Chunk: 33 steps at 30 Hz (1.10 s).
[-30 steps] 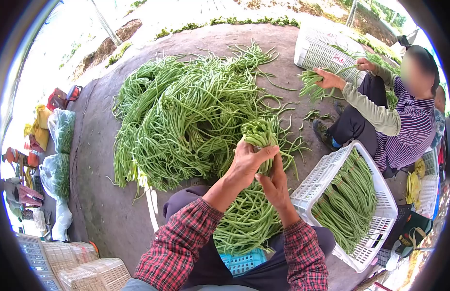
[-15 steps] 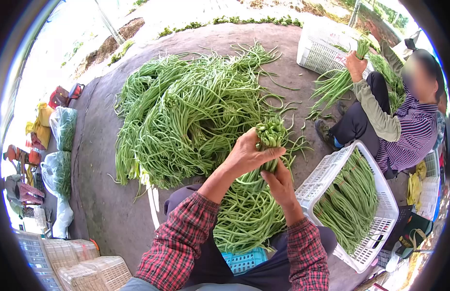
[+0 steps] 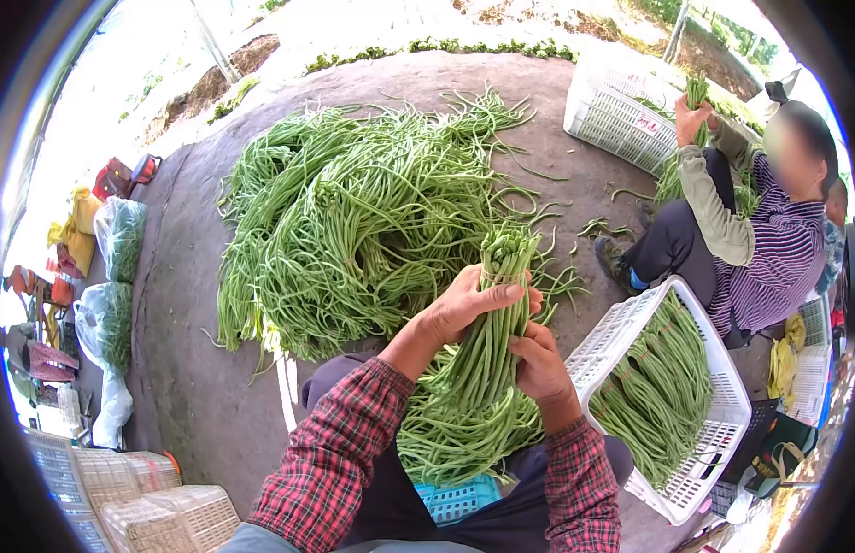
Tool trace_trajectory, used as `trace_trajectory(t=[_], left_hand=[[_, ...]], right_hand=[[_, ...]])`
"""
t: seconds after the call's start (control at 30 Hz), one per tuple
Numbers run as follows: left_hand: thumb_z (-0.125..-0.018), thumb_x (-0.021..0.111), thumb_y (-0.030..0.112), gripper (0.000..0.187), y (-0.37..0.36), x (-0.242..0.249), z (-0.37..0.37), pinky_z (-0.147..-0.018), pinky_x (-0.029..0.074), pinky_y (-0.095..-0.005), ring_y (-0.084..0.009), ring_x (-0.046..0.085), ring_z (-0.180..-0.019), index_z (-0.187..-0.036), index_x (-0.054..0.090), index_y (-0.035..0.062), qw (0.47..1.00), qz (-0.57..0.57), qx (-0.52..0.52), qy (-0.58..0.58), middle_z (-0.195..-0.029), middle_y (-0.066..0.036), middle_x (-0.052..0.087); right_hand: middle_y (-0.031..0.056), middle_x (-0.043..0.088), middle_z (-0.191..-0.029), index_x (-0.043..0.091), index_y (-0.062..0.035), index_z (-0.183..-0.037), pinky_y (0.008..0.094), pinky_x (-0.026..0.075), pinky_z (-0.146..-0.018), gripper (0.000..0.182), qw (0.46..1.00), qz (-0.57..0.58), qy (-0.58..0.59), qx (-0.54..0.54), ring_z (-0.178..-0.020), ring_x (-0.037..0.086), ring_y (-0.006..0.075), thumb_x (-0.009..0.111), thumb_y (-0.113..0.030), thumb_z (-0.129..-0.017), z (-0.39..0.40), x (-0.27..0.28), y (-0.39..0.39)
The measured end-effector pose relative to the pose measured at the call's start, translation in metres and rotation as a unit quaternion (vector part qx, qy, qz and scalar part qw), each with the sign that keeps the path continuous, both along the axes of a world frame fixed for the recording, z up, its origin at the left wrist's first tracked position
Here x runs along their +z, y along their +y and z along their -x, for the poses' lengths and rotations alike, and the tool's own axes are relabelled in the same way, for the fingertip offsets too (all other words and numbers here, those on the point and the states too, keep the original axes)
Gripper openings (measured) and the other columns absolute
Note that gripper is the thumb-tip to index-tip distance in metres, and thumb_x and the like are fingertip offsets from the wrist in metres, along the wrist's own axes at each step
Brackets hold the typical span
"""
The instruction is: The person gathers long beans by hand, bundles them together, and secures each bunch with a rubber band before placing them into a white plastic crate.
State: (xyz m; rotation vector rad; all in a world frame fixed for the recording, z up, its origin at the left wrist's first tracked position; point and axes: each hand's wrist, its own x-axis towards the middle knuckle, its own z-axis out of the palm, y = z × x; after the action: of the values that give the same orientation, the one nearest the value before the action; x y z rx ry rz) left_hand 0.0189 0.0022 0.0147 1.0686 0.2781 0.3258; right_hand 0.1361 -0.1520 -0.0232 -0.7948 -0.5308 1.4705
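Note:
My left hand (image 3: pixel 457 306) is closed around the upper part of a bundle of long beans (image 3: pixel 490 355), just below its evened top ends. A thin band seems to circle the bundle near the top. Lower down, my right hand (image 3: pixel 544 367) grips the bundle's right side, thumb against the beans. The bundle stands nearly upright, its lower part over more loose long beans (image 3: pixel 437 452) between my knees. Under those beans shows a blue plastic basket (image 3: pixel 457 502). Beyond my hands spreads a large heap of long beans (image 3: pixel 345 221) on the floor.
At my right stands a white crate (image 3: pixel 733 431) filled with bean bundles (image 3: pixel 658 392). A co-worker (image 3: pixel 759 221) sits beyond it, holding beans near another white crate (image 3: pixel 621 115). Bagged beans (image 3: pixel 114 323) and stacked crates (image 3: pixel 160 511) line the left side.
The bundle has tilted more upright, showing its side instead of mostly its top ends. My right hand has moved slightly down along it. The co-worker has raised a bunch of beans.

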Motion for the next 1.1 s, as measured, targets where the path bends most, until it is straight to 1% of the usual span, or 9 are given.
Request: trace_trajectory(t=[0.1,0.3,0.4,0.47,0.5,0.63,0.8,1.0,1.1], left_hand=[[-0.085,0.082,0.043,0.065,-0.004,-0.002,-0.004,-0.087,0.06,-0.0426,-0.0291,0.07,-0.101,-0.122,0.057,-0.0034,0.998,0.054,0.028,0.005,-0.11,-0.021,0.068],[-0.09,0.079,0.036,0.053,-0.003,-0.003,-0.005,-0.082,0.062,-0.0415,-0.0266,0.072,-0.096,-0.119,0.057,-0.002,0.991,0.081,0.105,-0.011,-0.108,-0.019,0.069],[-0.09,0.079,0.036,0.052,0.002,-0.004,-0.004,-0.079,0.063,-0.0423,-0.0253,0.072,-0.092,-0.119,0.057,-0.0013,0.98,0.115,0.164,0.009,-0.108,-0.018,0.069],[-0.09,0.079,0.037,0.052,0.005,-0.004,-0.003,-0.078,0.063,-0.042,-0.0244,0.072,-0.09,-0.119,0.057,-0.0008,0.976,0.124,0.176,0.01,-0.106,-0.017,0.069],[-0.089,0.079,0.038,0.053,0.006,-0.003,-0.003,-0.076,0.063,-0.0416,-0.0236,0.072,-0.088,-0.118,0.057,-0.0003,0.973,0.132,0.188,0.011,-0.104,-0.016,0.07],[-0.089,0.08,0.039,0.049,0.011,-0.004,-0.004,-0.075,0.062,-0.0411,-0.0226,0.071,-0.085,-0.113,0.059,0.0016,0.963,0.16,0.215,0.018,-0.1,-0.014,0.07],[-0.093,0.074,0.04,0.04,0.012,-0.01,-0.007,-0.074,0.061,-0.0404,-0.0222,0.07,-0.082,-0.105,0.061,0.0038,0.943,0.199,0.264,0.038,-0.096,-0.013,0.07],[-0.098,0.066,0.047,0.044,0.015,-0.008,-0.008,-0.075,0.061,-0.0436,-0.0255,0.07,-0.082,-0.102,0.062,0.0027,0.927,0.228,0.285,0.086,-0.094,-0.015,0.069],[-0.097,0.066,0.046,0.045,0.016,-0.011,-0.006,-0.075,0.061,-0.0437,-0.0254,0.07,-0.082,-0.103,0.063,0.0019,0.931,0.233,0.268,0.083,-0.095,-0.015,0.07]], right_hand=[[0.0087,0.067,-0.116,0.058,0.0063,-0.127,0.031,0.054,-0.091,0.035,1.0,0.017,0.022,0.011,-0.101,0.067,0.0153,0.055,-0.007,-0.094,-0.006,-0.002,-0.003],[0.0096,0.066,-0.117,0.058,0.0084,-0.125,0.0307,0.052,-0.091,0.041,0.969,0.032,-0.245,0.011,-0.106,0.065,0.0169,0.06,-0.003,-0.086,-0.017,0.005,0.0],[0.0112,0.066,-0.121,0.056,0.0046,-0.129,0.0298,0.048,-0.093,0.045,0.923,0.012,-0.366,-0.117,-0.108,0.064,0.019,0.067,-0.003,-0.086,-0.009,0.008,0.001],[0.0135,0.065,-0.118,0.058,0.0004,-0.128,0.0337,0.052,-0.087,0.047,0.763,-0.033,-0.59,-0.262,-0.103,0.065,0.0236,0.07,0.002,-0.082,-0.006,0.018,0.001],[0.0129,0.066,-0.111,0.063,-0.0032,-0.119,0.0329,0.053,-0.079,0.039,0.733,-0.051,-0.601,-0.314,-0.095,0.067,0.0247,0.072,0.002,-0.082,-0.004,0.018,0.003],[0.0109,0.066,-0.09,0.067,-0.0015,-0.099,0.0301,0.054,-0.062,0.019,0.768,-0.113,-0.582,-0.242,-0.074,0.067,0.0227,0.073,0.005,-0.082,0.001,0.015,-0.004],[0.0147,0.066,-0.089,0.066,-0.0003,-0.098,0.0335,0.055,-0.064,0.021,0.802,-0.063,-0.574,-0.15,-0.076,0.069,0.0256,0.076,0.002,-0.079,0.021,0.007,-0.006],[0.0163,0.067,-0.093,0.065,0.0003,-0.105,0.037,0.055,-0.072,0.031,0.739,-0.06,-0.631,-0.231,-0.081,0.069,0.0313,0.077,-0.001,-0.077,0.019,0.002,-0.003],[0.0175,0.068,-0.095,0.063,0.0003,-0.108,0.0355,0.055,-0.077,0.033,0.783,-0.046,-0.587,-0.2,-0.084,0.07,0.0299,0.076,0.0,-0.078,0.017,-0.002,-0.004]])
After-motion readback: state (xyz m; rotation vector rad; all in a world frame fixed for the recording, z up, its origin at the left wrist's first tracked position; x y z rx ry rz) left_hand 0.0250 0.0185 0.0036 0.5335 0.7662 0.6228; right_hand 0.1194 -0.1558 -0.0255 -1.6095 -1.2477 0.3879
